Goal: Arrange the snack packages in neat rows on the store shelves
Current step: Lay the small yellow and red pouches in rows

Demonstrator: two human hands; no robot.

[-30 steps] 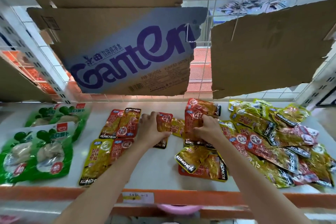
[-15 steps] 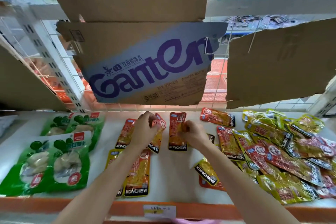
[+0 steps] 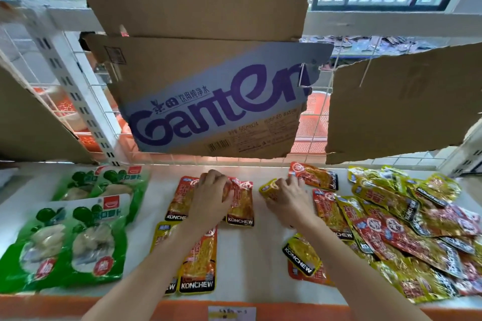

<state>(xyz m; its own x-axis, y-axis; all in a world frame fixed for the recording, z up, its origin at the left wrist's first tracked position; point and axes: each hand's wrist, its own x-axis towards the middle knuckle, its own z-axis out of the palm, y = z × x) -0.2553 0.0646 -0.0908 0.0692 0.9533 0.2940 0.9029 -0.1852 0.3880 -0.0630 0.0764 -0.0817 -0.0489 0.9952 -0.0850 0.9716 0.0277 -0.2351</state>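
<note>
Red and yellow KONCHEW snack packs lie on the white shelf (image 3: 250,255). My left hand (image 3: 210,197) rests with curled fingers on the tops of two red packs (image 3: 241,203) lying side by side in the back row. In front of them lie a yellow and an orange pack (image 3: 199,263). My right hand (image 3: 288,199) pinches a small yellow pack (image 3: 268,187) just right of that row. A loose heap of packs (image 3: 407,229) covers the shelf's right side.
Green radish packs (image 3: 75,237) lie in pairs at the left. Cardboard sheets, one printed Ganten (image 3: 216,107), hang on the wire back panel. A white slotted upright (image 3: 75,96) stands at the left. The orange shelf edge (image 3: 287,310) carries a price label (image 3: 232,313).
The red pack my right hand held upright now lies flat in the back row under my left hand. My right hand has moved right onto a yellow pack. The camera tilted up.
</note>
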